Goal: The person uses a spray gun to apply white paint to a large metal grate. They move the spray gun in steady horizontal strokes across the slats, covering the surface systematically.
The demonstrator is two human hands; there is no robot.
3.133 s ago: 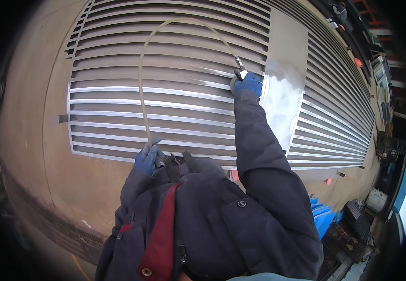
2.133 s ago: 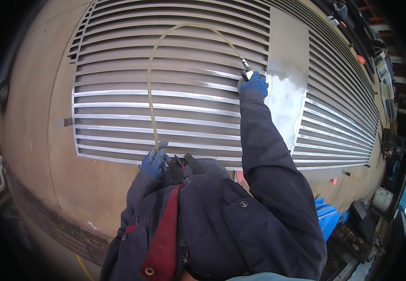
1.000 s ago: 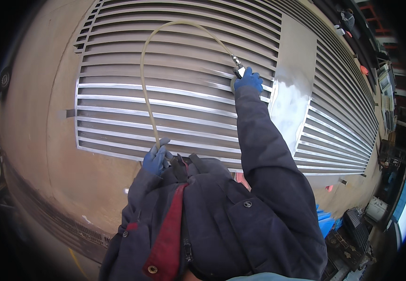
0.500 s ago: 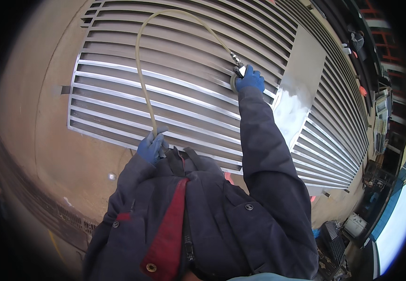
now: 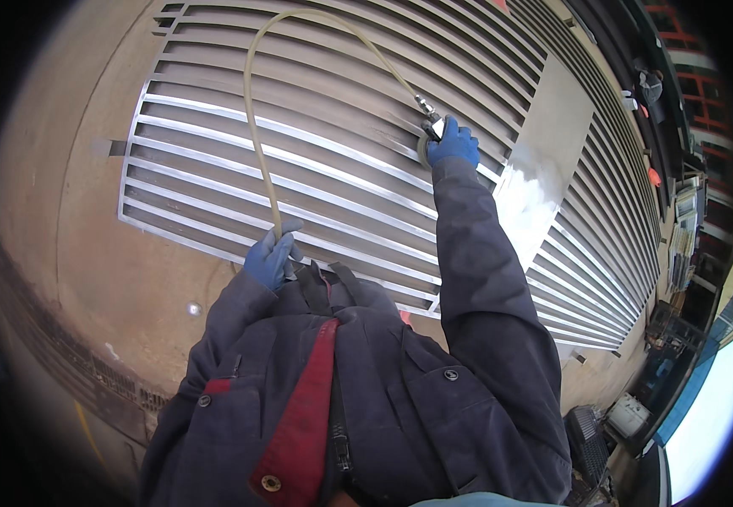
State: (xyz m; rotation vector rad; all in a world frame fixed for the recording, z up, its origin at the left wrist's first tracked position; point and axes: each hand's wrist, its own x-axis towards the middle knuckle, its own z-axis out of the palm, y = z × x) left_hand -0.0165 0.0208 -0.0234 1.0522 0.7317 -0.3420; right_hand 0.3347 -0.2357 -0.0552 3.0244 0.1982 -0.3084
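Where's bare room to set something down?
Bare floor lies at left, between the slatted panel and floor grate; also the panel's plain upper strip, right of the right hand. Crowded: around the hose and power tool; lower right, by the white box.

Soft daylight; glare on silvery slats (image 5: 206,108); lower right blown out; edges bowed, rim black.

Tan flr (image 5: 54,211) w/ yel. line (image 5: 89,431) & grate (image 5: 127,384) lower L, blk slatted item (image 5: 588,441) nr wht box (image 5: 629,416) lower R, red bars (image 5: 705,100) upper R.
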